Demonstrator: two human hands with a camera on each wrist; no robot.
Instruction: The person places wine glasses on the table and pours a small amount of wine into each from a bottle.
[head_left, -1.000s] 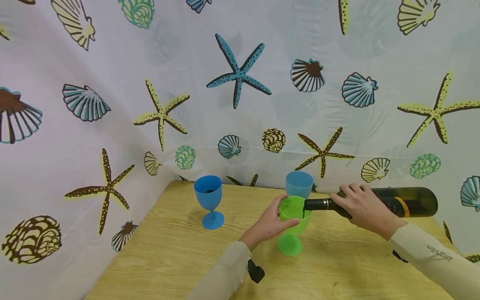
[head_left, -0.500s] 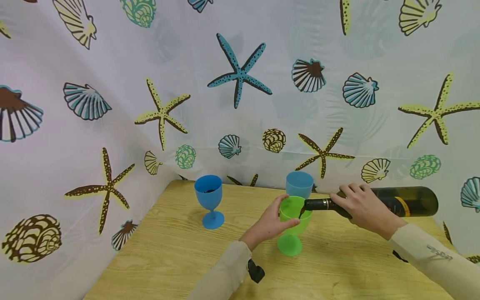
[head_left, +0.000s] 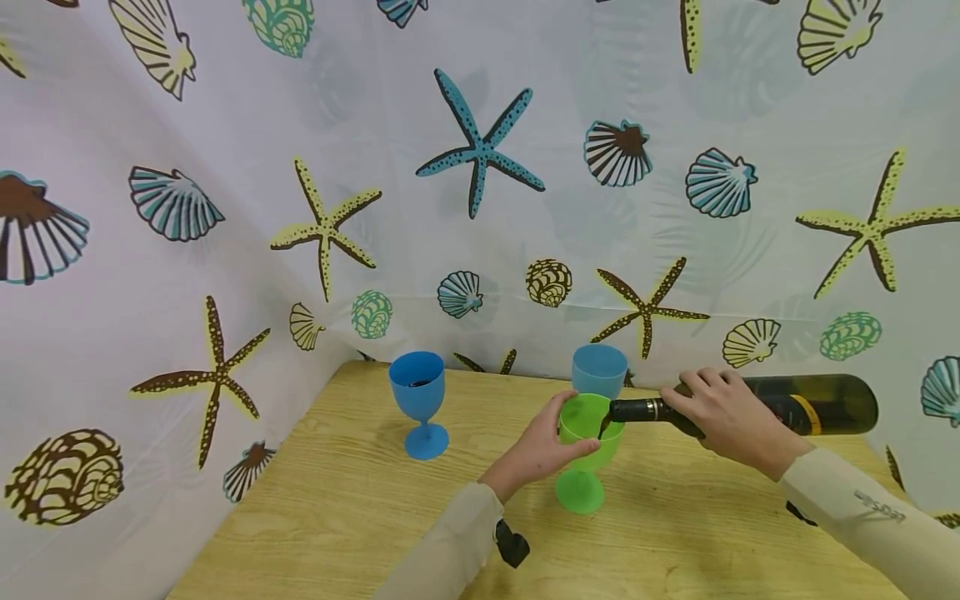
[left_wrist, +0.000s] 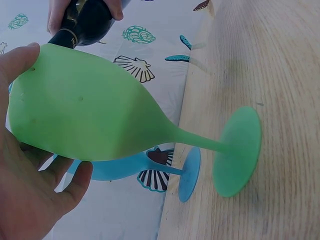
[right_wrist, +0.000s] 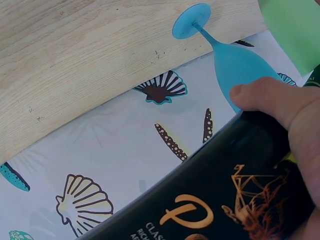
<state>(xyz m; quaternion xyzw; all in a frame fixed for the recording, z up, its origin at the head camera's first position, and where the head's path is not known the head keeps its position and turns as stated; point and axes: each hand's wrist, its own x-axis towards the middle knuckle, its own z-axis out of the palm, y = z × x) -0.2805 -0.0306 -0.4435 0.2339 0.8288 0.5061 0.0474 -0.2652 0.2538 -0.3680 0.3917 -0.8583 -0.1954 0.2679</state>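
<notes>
My left hand (head_left: 534,443) holds a green plastic goblet (head_left: 597,460) by its bowl, thumb on the near side and fingers round the back. In the left wrist view the goblet's round foot (left_wrist: 239,152) is at the wooden table. With my right hand (head_left: 731,417) I grip a dark wine bottle (head_left: 828,404) around its shoulder. The bottle lies almost level, its mouth at the goblet's right rim. Dark liquid runs from the mouth into the goblet. Gold lettering shows on the black label (right_wrist: 200,210) in the right wrist view.
A light blue goblet (head_left: 598,371) stands just behind the green one. Farther left is a darker blue goblet (head_left: 417,404) with some dark liquid inside. Behind the wooden table (head_left: 337,517) hangs a white curtain (head_left: 405,242) printed with shells and starfish, which also runs along its left side.
The stream of dark liquid, thin and steep a second ago, now looks thicker and slants leftward into the green goblet. Both hands, the bottle and the goblets keep their places.
</notes>
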